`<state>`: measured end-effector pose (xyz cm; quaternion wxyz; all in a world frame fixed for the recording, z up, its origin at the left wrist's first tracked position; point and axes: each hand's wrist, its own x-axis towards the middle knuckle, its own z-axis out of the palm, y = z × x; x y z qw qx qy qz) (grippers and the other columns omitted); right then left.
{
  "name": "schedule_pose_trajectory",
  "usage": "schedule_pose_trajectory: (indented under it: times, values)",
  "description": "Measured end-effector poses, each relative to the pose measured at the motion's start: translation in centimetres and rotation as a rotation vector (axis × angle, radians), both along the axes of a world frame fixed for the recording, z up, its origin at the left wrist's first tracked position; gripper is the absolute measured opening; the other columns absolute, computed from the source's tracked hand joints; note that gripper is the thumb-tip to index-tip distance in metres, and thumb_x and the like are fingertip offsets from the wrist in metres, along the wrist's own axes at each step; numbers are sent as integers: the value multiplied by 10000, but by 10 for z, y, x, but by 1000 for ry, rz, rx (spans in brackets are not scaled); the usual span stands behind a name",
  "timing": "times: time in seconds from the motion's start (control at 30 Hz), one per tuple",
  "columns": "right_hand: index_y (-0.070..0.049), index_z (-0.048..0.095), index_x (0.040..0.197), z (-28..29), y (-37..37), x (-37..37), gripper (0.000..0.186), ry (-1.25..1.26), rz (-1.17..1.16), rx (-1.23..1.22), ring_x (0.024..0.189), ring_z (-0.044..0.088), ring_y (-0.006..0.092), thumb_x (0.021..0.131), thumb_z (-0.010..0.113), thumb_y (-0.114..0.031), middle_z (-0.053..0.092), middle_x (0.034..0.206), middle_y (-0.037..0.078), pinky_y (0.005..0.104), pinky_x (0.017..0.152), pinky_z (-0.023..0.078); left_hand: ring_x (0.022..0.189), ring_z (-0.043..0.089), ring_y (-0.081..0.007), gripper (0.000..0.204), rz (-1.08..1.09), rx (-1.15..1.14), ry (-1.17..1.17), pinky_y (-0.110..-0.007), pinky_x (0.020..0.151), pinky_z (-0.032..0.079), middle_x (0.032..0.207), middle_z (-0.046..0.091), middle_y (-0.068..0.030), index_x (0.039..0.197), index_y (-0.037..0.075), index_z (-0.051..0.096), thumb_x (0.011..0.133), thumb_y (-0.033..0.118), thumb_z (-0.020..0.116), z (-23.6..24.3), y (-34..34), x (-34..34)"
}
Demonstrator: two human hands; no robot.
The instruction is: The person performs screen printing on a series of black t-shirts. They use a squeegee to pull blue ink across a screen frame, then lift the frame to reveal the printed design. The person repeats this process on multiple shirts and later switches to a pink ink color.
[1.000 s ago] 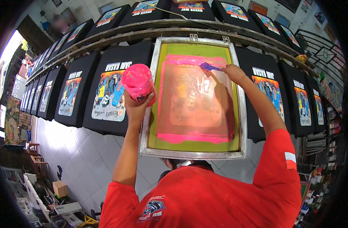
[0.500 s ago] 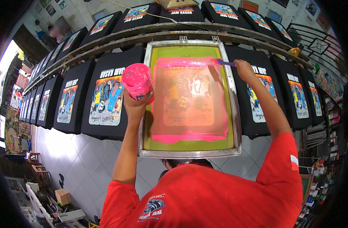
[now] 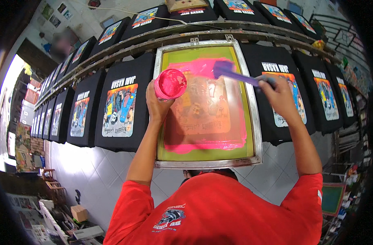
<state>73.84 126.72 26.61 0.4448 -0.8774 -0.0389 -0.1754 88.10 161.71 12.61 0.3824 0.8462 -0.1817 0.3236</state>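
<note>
In my left hand is a plastic tub of pink ink, held with its open mouth facing up toward me over the left side of a screen-printing frame. My right hand is closed on the handle of a purple spatula, beyond the frame's right edge. The spatula's wide end, blurred by motion, is over a thick patch of pink ink along the far part of the mesh. Through the mesh a printed picture shows faintly, bordered by yellow-green. A thinner pink band runs along the near side.
Black shirts with colourful prints lie on boards in a row to both sides. Behind a long rail stands a second row of shirts. A blurred person is at the far left. Near the lower left sits a cardboard box.
My left hand has brought the tub rightward over the screen. My right hand has come nearer and rightward, and the spatula now shows at full length. The far ink patch looks thicker.
</note>
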Motion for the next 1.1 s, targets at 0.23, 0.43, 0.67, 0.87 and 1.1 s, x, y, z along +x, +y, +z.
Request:
schedule_pose_trajectory:
  times: [0.23,0.43,0.67,0.87,1.1]
  values:
    - [4,608,808,-21,83,24,102,-106,75,-405,708,611,375,799,541,-72,611,735,207,460,639,471,1072,568,-307,847,-60,41,-141,-378,920,459,1173,569,-158,1242,15,469,545,239,895,16,-35,-6]
    - [19,620,811,-46,111,47,145,-11,92,-69,644,585,346,832,533,-95,601,700,202,431,611,447,1069,555,-371,928,-81,23,-199,-418,918,454,1175,553,-194,1259,-12,436,516,276,912,16,-42,-13]
    - [16,645,845,-66,113,40,194,196,69,475,586,504,121,879,533,-138,564,634,55,301,561,415,1066,561,-352,904,-5,20,-184,-405,913,459,1175,556,-185,1250,-2,445,516,242,914,14,-38,-18]
    - [13,651,837,-84,128,34,213,136,75,673,588,495,116,884,519,-147,577,654,52,301,555,406,1071,558,-348,909,1,-28,-187,-404,920,456,1178,553,-183,1249,-8,441,512,235,913,17,-35,-19]
    - [11,653,970,-91,131,27,188,277,139,948,606,472,77,905,517,-101,580,706,12,238,543,381,1085,546,-357,902,-14,-20,-199,-406,931,449,1201,533,-191,1255,-21,441,526,235,905,14,-27,-19]
